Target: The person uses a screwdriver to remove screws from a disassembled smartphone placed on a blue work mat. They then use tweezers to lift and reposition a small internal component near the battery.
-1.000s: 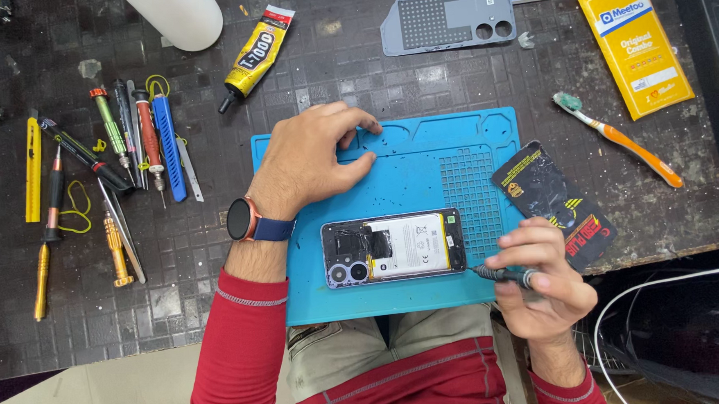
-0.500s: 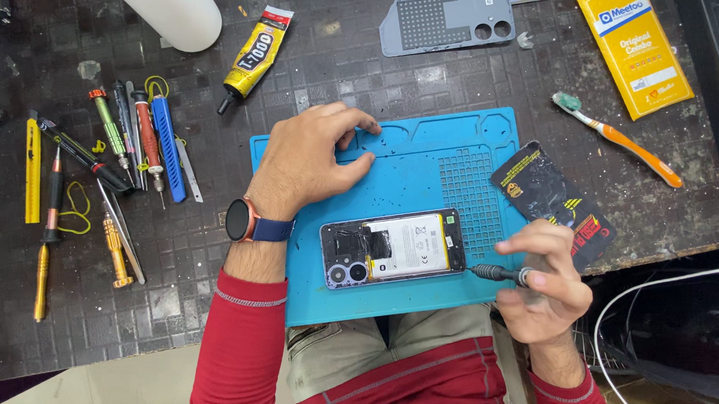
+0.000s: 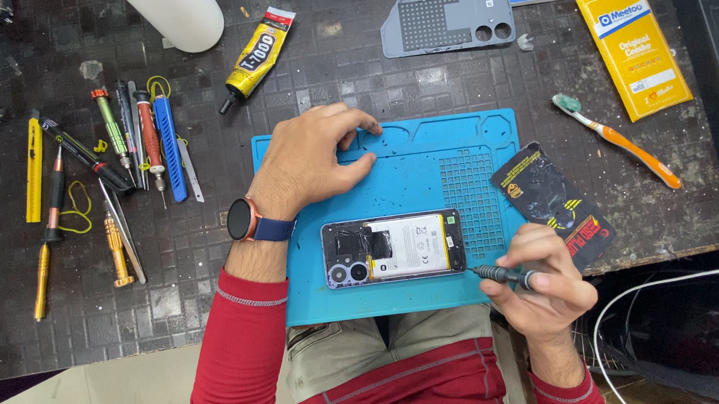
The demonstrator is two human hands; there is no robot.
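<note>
The right hand [image 3: 540, 287] pinches a small screwdriver [image 3: 503, 275], fingers closed around its dark handle, the tip touching the right end of the opened phone [image 3: 393, 248]. The phone lies lengthwise on the near part of the blue work mat [image 3: 422, 153], just left of that grip. The left hand [image 3: 312, 159] rests open, palm down, on the mat's far left part, holding nothing, beyond the phone.

Take the blue rectangular silicone work mat [image 3: 424, 174] as your landmark: up and to your right of it, well apart, lies a flat yellow rectangular package [image 3: 635, 48] with a blue-and-white label patch at its top. Just off the mat's right edge lies a black rectangular pouch with red and yellow print [image 3: 552, 204], and above the mat's upper left corner lies a yellow-and-black glue tube with a red end [image 3: 257, 56].
</note>
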